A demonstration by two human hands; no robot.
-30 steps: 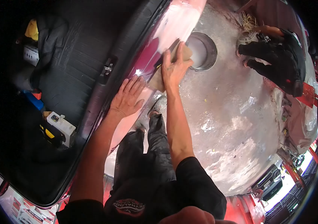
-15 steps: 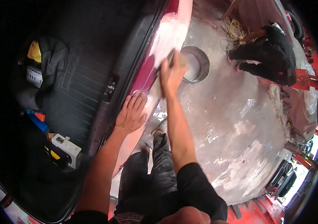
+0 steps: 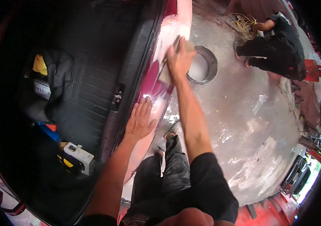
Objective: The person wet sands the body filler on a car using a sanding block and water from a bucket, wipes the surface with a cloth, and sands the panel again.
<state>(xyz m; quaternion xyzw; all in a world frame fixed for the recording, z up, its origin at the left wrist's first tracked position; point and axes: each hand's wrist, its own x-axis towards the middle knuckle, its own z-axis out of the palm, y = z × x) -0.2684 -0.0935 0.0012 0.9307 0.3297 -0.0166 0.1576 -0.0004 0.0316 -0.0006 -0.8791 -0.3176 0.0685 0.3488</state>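
Note:
My right hand (image 3: 181, 62) grips a flat, tan-grey sanding block (image 3: 165, 76), pressed along the outer side of a car's rear bumper (image 3: 173, 28). The bumper shows patches of pale pink-white and dark magenta. Lower down on the same bumper, my left hand (image 3: 140, 119) lies flat with its fingers stretched out, holding nothing. A round bucket (image 3: 215, 67) with cloudy whitish liquid stands on the floor just right of my right hand. The underside of the sanding block is hidden.
Left of the bumper is the open black trunk (image 3: 92, 83), with a dark cloth (image 3: 60, 69), a white box (image 3: 83, 156) and a blue object (image 3: 47, 131) inside. A person in dark clothes (image 3: 281, 52) bends near a coiled yellow cord (image 3: 241, 24) on the stained concrete floor (image 3: 235, 113).
My right hand has slid a little farther up the bumper with the sanding block. The left hand stays flat on the bumper. The whole view has shifted slightly.

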